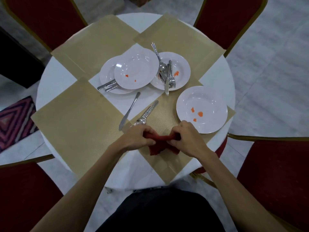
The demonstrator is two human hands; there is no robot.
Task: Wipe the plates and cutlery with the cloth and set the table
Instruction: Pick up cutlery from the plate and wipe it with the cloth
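Both hands pinch the red cloth (160, 144), the left hand (136, 138) at its left end and the right hand (189, 138) at its right, bunching it over the near mat (80, 131) on the counter (55, 77). The nearest soiled plate (209, 101) lies just ahead and right of the right hand, the closer one. A spoon (148, 110) lies just ahead of the left hand, its handle running away rightward.
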